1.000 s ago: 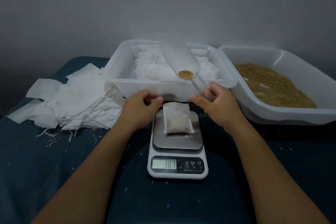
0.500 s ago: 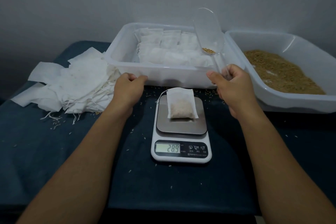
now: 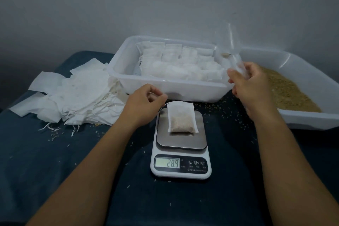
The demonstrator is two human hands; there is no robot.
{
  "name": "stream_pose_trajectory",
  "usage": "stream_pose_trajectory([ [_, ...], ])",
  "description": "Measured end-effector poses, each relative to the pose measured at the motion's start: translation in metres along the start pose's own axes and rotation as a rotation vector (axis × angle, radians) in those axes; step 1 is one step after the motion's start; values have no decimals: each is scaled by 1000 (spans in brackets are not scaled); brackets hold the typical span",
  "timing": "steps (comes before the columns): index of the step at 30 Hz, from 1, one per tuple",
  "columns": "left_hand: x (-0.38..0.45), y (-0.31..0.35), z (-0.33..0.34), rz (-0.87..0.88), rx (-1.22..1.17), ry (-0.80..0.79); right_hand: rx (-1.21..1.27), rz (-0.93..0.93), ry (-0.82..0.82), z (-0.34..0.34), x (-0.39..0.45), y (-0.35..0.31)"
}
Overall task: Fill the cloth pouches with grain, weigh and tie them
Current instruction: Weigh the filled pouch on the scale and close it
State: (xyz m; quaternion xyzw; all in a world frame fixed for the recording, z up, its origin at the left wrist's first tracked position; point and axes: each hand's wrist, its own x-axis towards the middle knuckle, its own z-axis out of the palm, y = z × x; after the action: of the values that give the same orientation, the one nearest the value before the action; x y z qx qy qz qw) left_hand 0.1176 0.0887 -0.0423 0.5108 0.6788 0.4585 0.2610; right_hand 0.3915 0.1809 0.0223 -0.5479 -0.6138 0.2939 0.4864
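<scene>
Pouch: the filled pouch (image 3: 182, 119) lies flat on the steel plate of the scale (image 3: 180, 145), mouth toward the far side, grain settled in the lower half. The display reads 28.9.
How it handles: I judge it light and soft, thin cloth that will sag and spill if I tip the open mouth down. I would take it at the empty upper edge, near the string, not at the grain part.
Left hand: my left hand (image 3: 145, 102) is just beside the upper left corner of the pouch, fingers curled. It seems to pinch the thin string of the pouch, but the view is too dim to be sure, so I cannot tell.
Right hand: my right hand (image 3: 246, 82) grips the handle of the clear scoop (image 3: 226, 42), raised over the edge between the two trays, well apart from the pouch. A few grains sit in the scoop.
Grain: the loose grain (image 3: 286, 91) is in the right tray (image 3: 311, 64).
Finished pouches: they are packed in the middle tray (image 3: 117, 64).
Empty pouches: a pile (image 3: 73, 93) lies on the left of the table.
</scene>
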Motion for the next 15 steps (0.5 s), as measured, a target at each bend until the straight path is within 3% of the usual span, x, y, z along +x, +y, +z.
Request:
stream_pose_trajectory([
  [5, -5, 5, 0, 45, 36, -125, -342, 93, 67, -50, 46, 10],
  [10, -6, 6, 0, 56, 49, -147, -766, 299, -116, -81, 72, 39],
  [15, -7, 5, -1, 46, 36, -155, -1011, 321, -263, -74, 76, 40],
])
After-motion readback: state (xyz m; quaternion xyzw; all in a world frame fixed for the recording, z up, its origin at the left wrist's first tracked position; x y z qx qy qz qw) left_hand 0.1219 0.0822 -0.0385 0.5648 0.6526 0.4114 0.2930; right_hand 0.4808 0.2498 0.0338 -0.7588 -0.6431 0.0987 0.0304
